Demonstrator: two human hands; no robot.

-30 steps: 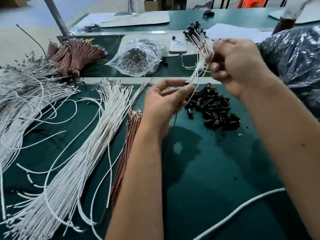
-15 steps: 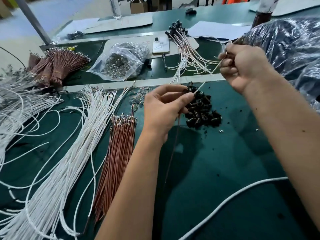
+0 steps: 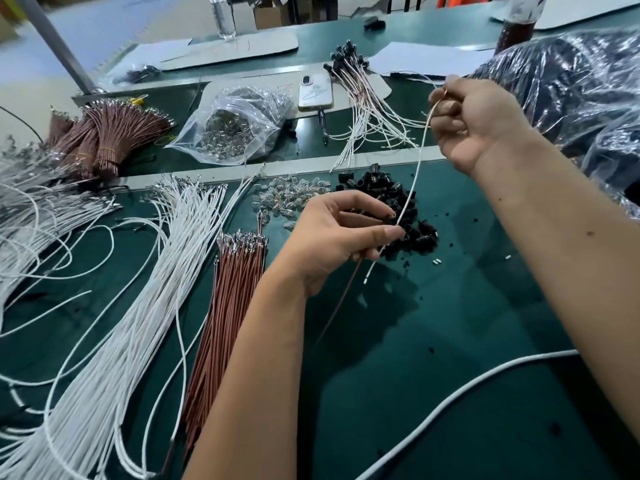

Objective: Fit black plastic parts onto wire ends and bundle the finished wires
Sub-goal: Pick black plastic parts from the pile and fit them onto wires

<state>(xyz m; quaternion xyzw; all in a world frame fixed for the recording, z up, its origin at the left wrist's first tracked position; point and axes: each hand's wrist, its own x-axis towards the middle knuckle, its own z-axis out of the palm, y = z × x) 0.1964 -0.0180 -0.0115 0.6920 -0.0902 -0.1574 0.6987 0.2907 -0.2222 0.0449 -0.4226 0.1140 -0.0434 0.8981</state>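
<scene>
Your right hand (image 3: 474,119) is fisted round the top of a white wire (image 3: 417,174), held up over the green bench (image 3: 450,341). Left hand (image 3: 337,237) pinches that wire's lower part w/ a brown wire (image 3: 341,299), right above the black plastic parts (image 3: 391,202) pile. Finished wires (image 3: 367,109) lie at the far side, behind the pile.

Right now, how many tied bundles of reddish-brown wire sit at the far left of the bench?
3, as far as shows: the front reddish-brown wire bundle, a middle one overlapping behind it, and a third at the left, mostly hidden. More may lie behind them.
</scene>
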